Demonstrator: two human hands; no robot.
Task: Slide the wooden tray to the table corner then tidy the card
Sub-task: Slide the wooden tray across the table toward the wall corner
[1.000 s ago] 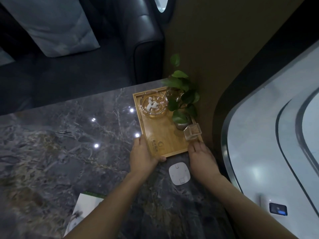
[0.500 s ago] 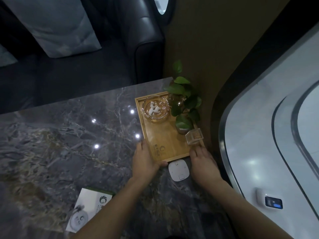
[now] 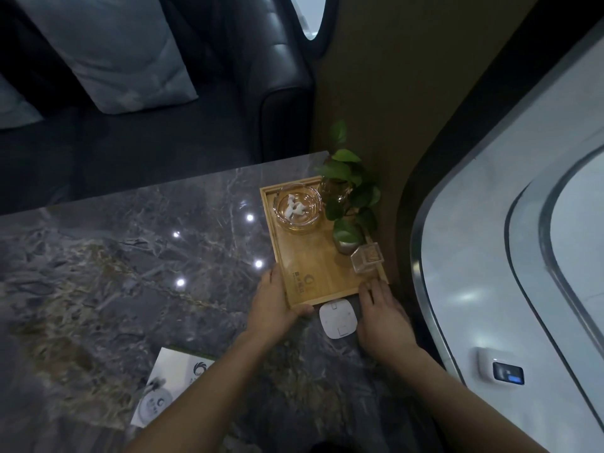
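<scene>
Dark veined marble makes up the bench [image 3: 114,273] we lean over, with a black leather seat and pale cushions beyond its far edge and a brown wall along its right edge. Our wooden tray [image 3: 313,266] sits at the far right corner of the bench, its long right side against that wall. On the tray stand a glass ashtray [image 3: 299,209] at the far end, a leafy plant in a glass vase [image 3: 348,204] along the right side, and a small clear square cup [image 3: 366,258] near the tray's near right corner.

Our left hand [image 3: 273,308] grips the tray's near left corner, fingers [image 3: 273,279] laid along the left rim and thumb hooked under the near edge. Our right hand [image 3: 384,313] lies flat and loose, its fingers just touching the near right corner without closing on anything. Between our two hands a white rounded square puck [image 3: 337,320] rests on the bench, right against the tray's near edge. The card [image 3: 170,390] lies askew well back toward the near edge of the bench, left of our left forearm, which partly covers it.
</scene>
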